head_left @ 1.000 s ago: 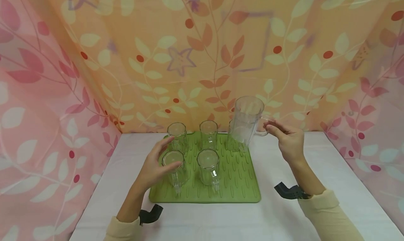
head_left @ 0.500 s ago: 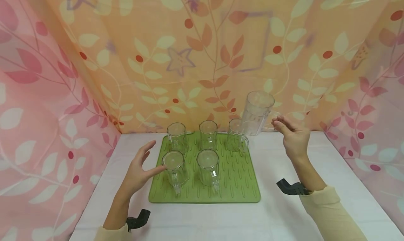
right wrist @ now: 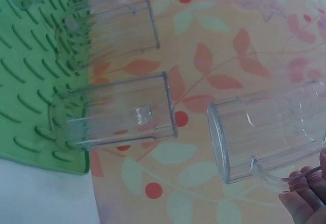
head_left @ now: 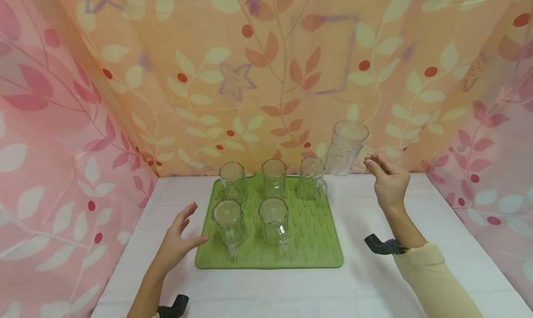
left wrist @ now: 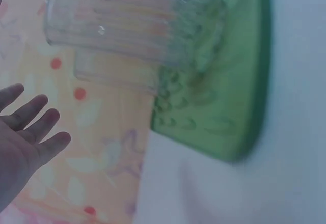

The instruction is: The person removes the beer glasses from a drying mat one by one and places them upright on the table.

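My right hand (head_left: 391,181) pinches the handle of a clear mug (head_left: 347,146), lifted off beyond the back right corner of a green drying mat (head_left: 308,244). The mug leans slightly to the right. In the right wrist view, my fingers (right wrist: 303,196) grip its handle, and the mug's thick base (right wrist: 219,142) points toward the mat's side. Several more clear mugs stand on the mat, seemingly upside down, among them a front left mug (head_left: 229,221) and a back right mug (head_left: 311,179). Beside the mat's left edge, my left hand (head_left: 176,241) hovers with spread fingers, holding nothing.
A white cloth (head_left: 266,292) covers the table around the mat. Behind stands an orange leaf-patterned curtain (head_left: 166,105), with pink patterned cloth (head_left: 46,160) on the left side and more pink cloth (head_left: 487,170) on the right.
My right hand has carried the mug rightward, away from the back right mug on the mat. My left hand has drawn back leftward and toward me from the left mugs.
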`<state>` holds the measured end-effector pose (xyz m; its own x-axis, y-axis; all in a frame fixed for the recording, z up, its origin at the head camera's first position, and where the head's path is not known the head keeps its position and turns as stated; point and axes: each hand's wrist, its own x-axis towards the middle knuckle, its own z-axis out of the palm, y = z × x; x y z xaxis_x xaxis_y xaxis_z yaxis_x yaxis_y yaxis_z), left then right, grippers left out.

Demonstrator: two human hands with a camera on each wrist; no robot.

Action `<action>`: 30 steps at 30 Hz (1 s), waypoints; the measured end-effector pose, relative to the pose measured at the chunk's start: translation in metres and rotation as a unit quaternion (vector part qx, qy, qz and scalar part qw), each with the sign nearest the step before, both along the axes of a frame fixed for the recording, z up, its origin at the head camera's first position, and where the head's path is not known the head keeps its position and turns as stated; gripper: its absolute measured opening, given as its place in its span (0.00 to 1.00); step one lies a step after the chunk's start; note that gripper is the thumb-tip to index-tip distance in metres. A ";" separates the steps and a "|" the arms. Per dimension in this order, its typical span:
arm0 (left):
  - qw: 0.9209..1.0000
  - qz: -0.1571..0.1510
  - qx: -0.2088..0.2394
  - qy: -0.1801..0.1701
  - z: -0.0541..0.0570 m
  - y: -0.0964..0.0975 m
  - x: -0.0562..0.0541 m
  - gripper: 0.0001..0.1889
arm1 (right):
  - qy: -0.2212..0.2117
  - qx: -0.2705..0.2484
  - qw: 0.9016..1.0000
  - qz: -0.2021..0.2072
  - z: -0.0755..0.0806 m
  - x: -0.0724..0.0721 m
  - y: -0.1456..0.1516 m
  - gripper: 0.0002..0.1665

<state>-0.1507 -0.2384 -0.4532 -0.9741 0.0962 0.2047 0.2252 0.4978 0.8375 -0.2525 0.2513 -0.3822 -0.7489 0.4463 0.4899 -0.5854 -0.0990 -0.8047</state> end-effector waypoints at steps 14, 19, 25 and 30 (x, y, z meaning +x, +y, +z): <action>0.997 0.013 -0.002 -0.073 -0.030 -0.020 0.007 0.49 | -0.053 -0.006 0.996 -0.077 -0.034 -0.023 0.015 0.20; 0.995 0.011 -0.033 -0.097 -0.040 -0.021 0.008 0.51 | -0.098 0.047 0.986 -0.124 -0.052 -0.027 0.019 0.19; 0.986 0.015 -0.088 -0.138 -0.045 -0.021 0.009 0.54 | -0.116 0.086 0.977 -0.156 -0.074 -0.033 0.026 0.16; 0.981 0.013 -0.115 -0.153 -0.048 -0.021 0.009 0.56 | -0.115 0.103 0.974 -0.167 -0.090 -0.037 0.031 0.14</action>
<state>-0.1420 -0.2591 -0.5013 -0.9893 0.0798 -0.1222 -0.0348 0.6842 0.7285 -0.2896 0.2819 -0.4719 -0.6794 0.5939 0.4310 -0.3593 0.2429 -0.9011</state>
